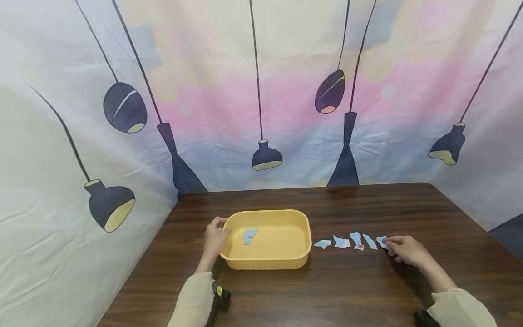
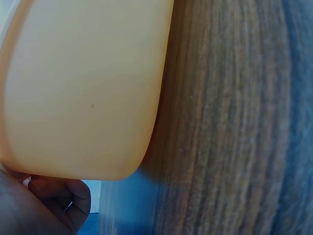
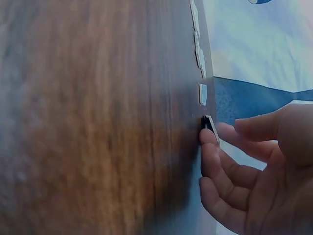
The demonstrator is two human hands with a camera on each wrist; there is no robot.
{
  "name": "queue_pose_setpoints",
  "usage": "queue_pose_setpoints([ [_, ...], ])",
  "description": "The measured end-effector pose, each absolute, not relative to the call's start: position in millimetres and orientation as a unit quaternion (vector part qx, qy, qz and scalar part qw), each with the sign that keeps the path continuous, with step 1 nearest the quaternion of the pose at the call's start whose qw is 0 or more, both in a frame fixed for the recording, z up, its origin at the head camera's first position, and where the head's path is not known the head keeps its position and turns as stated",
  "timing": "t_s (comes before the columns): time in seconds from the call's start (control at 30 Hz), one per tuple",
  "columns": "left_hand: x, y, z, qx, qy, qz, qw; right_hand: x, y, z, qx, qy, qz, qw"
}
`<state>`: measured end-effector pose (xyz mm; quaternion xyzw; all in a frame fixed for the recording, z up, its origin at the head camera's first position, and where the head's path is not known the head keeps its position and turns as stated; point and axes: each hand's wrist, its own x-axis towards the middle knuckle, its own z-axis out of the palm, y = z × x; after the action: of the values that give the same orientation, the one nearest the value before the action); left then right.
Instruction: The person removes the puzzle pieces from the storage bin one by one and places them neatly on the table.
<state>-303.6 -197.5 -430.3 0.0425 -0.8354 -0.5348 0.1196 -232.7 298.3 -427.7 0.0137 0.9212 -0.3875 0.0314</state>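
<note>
At the left end of a yellow plastic basin (image 1: 265,264), my left hand (image 1: 215,238) grips the rim. The left wrist view shows the basin's outer wall (image 2: 88,88) close up, with curled fingers (image 2: 73,193) below its end. One flat light-blue puzzle piece (image 1: 249,236) lies inside the basin. My right hand (image 1: 408,250) pinches another light-blue puzzle piece (image 1: 382,242) at the right end of a row. That piece (image 3: 213,129) stands tilted at the fingertips in the right wrist view; the exact thumb contact is unclear.
Between basin and right hand, several flat pieces lie in a row, among them a narrow strip (image 1: 370,241), a piece with a brown patch (image 1: 357,240) and a pink-cornered one (image 1: 341,242). Behind the dark wooden table (image 1: 310,295) hangs a lamp-patterned cloth (image 1: 229,113).
</note>
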Motion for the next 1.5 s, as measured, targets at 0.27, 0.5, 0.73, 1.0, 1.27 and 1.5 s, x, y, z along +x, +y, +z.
queue_pose_setpoints([
  [0.27, -302.9, -198.1, -429.4, 0.039, -0.834, -0.537, 0.119, -235.9, 299.7, -429.1, 0.005, 0.931, -0.361, 0.062],
  [0.5, -302.5, -196.4, -429.3, 0.042, -0.832, -0.539, 0.124, -238.0, 304.4, -436.8, 0.008, 0.928, -0.368, 0.049],
  [0.73, -299.8, -197.0, -431.0, 0.044, -0.836, -0.534, 0.121, -236.3, 298.3, -435.6, 0.002, 0.918, -0.396, 0.023],
  [1.0, -296.2, -197.8, -434.2, 0.033, -0.818, -0.563, 0.113, -245.9, 245.2, -403.7, -0.059, 0.89, -0.451, -0.014],
  [1.27, -301.2, -192.0, -435.8, 0.021, -0.833, -0.538, 0.125, -257.1, 180.2, -370.5, -0.101, 0.853, -0.511, -0.008],
  [1.5, -300.9, -192.4, -429.5, 0.022, -0.862, -0.485, 0.147, -263.4, 137.5, -366.4, -0.119, 0.836, -0.535, 0.008],
])
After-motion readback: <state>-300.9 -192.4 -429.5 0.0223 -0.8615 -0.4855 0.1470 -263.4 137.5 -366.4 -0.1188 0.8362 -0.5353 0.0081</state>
